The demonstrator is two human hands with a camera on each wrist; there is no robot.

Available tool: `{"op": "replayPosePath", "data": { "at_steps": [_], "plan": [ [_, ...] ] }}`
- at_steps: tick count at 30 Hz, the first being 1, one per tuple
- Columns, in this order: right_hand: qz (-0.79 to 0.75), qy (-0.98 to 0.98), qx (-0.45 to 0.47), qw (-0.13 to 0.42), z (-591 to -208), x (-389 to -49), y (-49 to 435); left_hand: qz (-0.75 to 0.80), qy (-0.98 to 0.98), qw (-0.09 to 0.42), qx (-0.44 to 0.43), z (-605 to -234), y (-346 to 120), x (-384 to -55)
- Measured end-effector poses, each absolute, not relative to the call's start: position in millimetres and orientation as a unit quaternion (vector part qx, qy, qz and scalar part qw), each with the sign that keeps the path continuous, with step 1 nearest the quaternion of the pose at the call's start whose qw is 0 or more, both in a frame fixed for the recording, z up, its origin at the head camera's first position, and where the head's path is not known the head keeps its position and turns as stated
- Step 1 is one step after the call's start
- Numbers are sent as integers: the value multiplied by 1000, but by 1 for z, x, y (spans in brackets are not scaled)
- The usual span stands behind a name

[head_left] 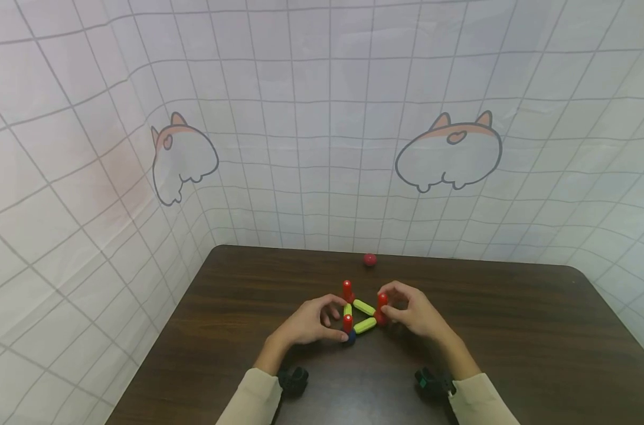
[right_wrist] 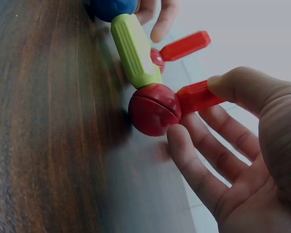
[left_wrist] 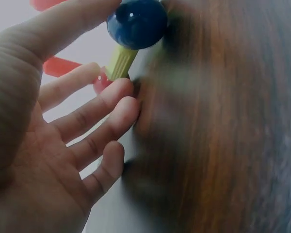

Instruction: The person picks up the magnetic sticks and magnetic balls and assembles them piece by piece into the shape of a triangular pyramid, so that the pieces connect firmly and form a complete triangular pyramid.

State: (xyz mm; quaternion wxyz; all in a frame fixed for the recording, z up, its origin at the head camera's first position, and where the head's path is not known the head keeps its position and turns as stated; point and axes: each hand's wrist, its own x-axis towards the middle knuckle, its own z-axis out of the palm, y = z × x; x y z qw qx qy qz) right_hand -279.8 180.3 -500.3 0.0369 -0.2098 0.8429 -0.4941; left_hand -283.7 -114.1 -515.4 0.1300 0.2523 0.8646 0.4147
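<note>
A triangle of yellow-green rods joined by balls lies on the table, with a red rod standing up from each corner. The near corner is a blue ball; the others are red balls. My left hand lies along the triangle's left side, fingers spread and loosely bent. Its thumb touches the blue ball and its index fingertip is right at the far red ball. At the right corner my right hand pinches the upright red rod, its thumb on the rod's side.
A loose red ball sits near the back edge of the dark wooden table. Behind the table hangs a white gridded cloth with cartoon drawings. Dark bands with cameras are on both wrists.
</note>
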Motion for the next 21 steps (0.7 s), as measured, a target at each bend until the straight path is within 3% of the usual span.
{"op": "replayPosePath", "data": {
  "at_steps": [21],
  "plan": [
    [-492, 838, -237, 15, -505, -282, 179, 415, 872, 84, 245, -518, -114, -287]
  ]
}}
